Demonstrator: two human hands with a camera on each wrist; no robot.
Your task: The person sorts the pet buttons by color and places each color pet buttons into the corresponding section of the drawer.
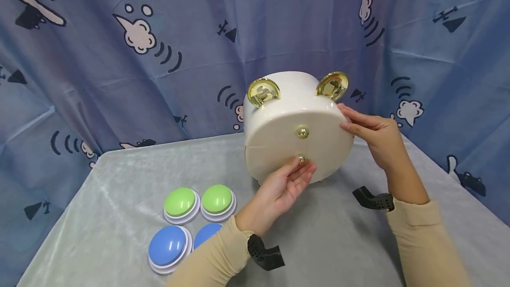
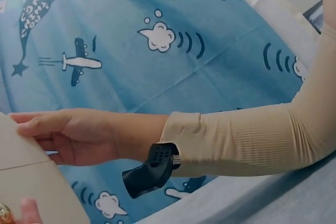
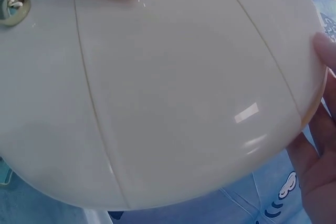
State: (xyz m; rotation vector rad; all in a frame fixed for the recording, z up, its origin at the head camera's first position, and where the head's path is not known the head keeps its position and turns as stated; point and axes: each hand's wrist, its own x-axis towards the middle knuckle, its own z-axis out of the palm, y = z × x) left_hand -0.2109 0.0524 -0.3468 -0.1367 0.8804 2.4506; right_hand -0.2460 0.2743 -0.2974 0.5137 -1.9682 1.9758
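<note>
A white, rounded storage box [image 1: 275,154] with two gold ears [image 1: 334,86] on top stands on the table, tilted slightly. Two gold knobs sit on its front: an upper knob [image 1: 303,133] and a lower knob [image 1: 301,159]. My left hand [image 1: 280,189], palm turned up, pinches the lower knob with thumb and forefinger. My right hand [image 1: 376,138] grips the box's right edge, thumb on the front and fingers round the side. Thin seams cross the front in the right wrist view, where the right hand [image 3: 320,177] appears at the edge.
Left of the box lie two green push buttons [image 1: 179,202] and two blue push buttons [image 1: 167,246] on white bases; my left sleeve partly covers one blue button. A grey cloth [image 1: 119,189] covers the table. Behind hangs a blue patterned curtain [image 1: 199,92].
</note>
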